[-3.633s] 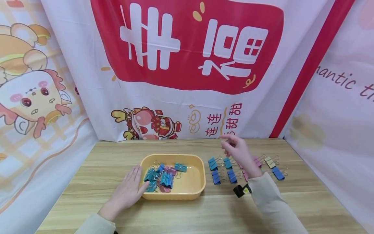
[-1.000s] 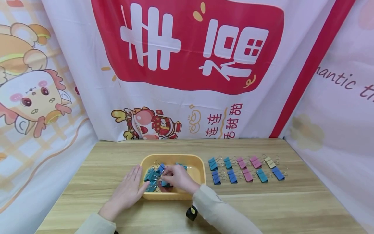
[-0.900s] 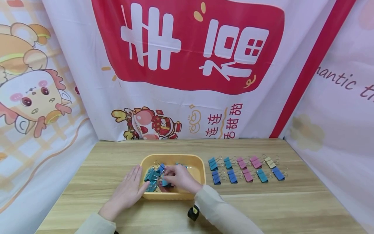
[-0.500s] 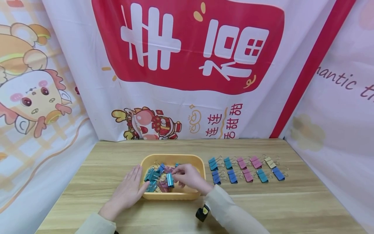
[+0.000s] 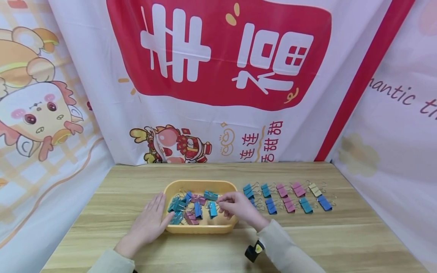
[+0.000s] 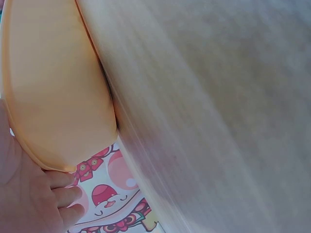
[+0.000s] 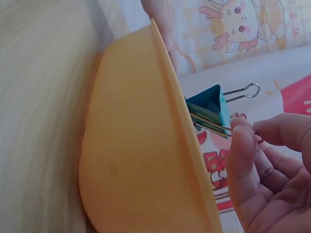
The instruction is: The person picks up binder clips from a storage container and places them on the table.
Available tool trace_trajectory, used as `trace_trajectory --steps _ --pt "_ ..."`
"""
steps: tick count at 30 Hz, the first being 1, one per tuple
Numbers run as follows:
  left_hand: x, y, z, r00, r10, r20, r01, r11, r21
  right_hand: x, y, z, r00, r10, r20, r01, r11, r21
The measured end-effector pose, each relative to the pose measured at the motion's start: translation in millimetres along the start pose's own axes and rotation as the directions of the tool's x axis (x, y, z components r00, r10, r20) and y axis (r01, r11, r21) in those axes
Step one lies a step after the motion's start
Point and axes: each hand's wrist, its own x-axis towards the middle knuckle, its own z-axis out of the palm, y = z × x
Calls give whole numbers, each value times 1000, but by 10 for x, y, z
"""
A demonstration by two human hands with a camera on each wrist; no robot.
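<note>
Between thumb and index finger, my right hand pinches a wire handle of a light-blue binder clip, held over the right part of the yellow tray. In the right wrist view the same binder clip shows at the tray's rim, one handle in the fingertips and the other sticking out free. My left hand lies with straight fingers along the tray's left edge; the left wrist view shows its fingers against the outer wall. Teal, blue, pink and yellow binder clips are heaped in the tray.
Right of the tray, two rows of binder clips lie on the wooden table, in blue, teal, pink and one pale yellow. A printed cloth hangs behind the table, with further cloths at both sides.
After reaching into the heap, my right hand has lifted out a light-blue binder clip and moved it to the right across the tray. My left hand has stayed in place.
</note>
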Motion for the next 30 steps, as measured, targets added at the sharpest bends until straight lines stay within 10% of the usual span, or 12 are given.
trace_trajectory --steps 30 --pt "0 7 -8 1000 8 1 -8 1000 2 -464 312 -719 998 68 -16 -66 993 101"
